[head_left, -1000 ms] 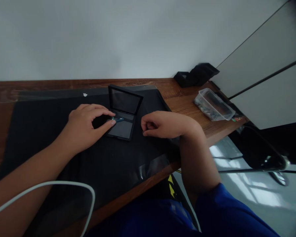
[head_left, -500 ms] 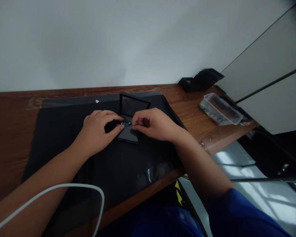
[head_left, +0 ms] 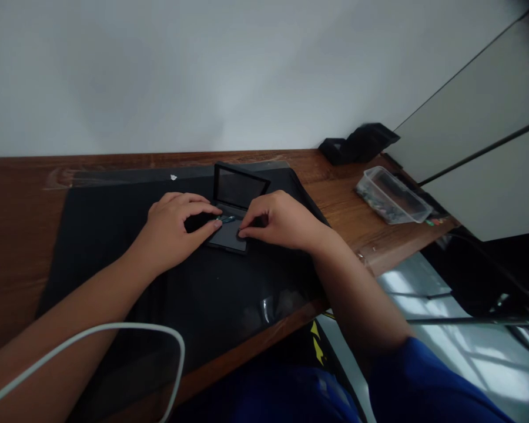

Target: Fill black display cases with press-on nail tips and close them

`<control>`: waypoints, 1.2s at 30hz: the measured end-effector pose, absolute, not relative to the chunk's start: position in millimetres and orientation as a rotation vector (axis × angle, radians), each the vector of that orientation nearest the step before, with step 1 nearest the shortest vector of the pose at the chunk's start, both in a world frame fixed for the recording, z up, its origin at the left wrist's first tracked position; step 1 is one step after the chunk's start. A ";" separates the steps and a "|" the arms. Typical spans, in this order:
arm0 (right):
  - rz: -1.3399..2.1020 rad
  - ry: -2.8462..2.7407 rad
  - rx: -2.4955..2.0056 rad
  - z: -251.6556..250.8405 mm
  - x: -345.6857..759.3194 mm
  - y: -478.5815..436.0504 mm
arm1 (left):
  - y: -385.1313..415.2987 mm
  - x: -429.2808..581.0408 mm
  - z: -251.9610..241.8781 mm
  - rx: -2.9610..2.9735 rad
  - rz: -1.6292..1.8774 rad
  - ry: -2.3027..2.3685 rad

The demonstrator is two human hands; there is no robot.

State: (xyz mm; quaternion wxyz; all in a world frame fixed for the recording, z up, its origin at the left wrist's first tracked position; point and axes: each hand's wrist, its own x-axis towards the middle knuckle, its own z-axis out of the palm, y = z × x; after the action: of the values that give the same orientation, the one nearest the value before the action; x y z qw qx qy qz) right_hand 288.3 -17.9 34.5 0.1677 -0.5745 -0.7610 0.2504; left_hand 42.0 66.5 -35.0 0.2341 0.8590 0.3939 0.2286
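A small black flip case stands open on the black mat [head_left: 194, 305]; its framed lid [head_left: 240, 187] is raised at the back, and its flat grey base [head_left: 224, 238] lies in front. On the base is a small, shiny blue-green piece [head_left: 226, 218], too small to name. My left hand [head_left: 176, 226] steadies the left end of this piece between thumb and index finger. My right hand [head_left: 280, 220] is at the base's right side, thumb and fingertips pinched together. Whatever those fingertips hold, if anything, is hidden.
A clear plastic box [head_left: 392, 197] with small pieces inside stands on the wooden table at right. Black objects [head_left: 357, 144] sit behind it against the wall. A white cable [head_left: 114, 326] loops across my left forearm. A white scrap [head_left: 173, 177] lies at the mat's back.
My right hand has drawn slightly right and down, off the shiny piece, so more of the piece and the base shows. My left hand stays at the piece's left end.
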 end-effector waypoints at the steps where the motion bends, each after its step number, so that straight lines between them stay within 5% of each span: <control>1: 0.724 -2.177 -1.627 34.9 289.6 -17.9 | 66.7 42.0 -35.3 2.357 0.632 1.081; 36: 0.708 -2.197 -1.570 40.2 292.4 -22.0 | 69.8 39.4 -38.4 2.384 0.557 1.064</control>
State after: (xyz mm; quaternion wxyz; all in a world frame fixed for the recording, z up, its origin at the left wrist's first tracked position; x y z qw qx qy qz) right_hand 292.4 -22.0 40.2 0.1744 -0.5537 -0.7750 0.2497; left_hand 39.4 69.8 -38.4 0.2339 0.8683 0.3874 0.2030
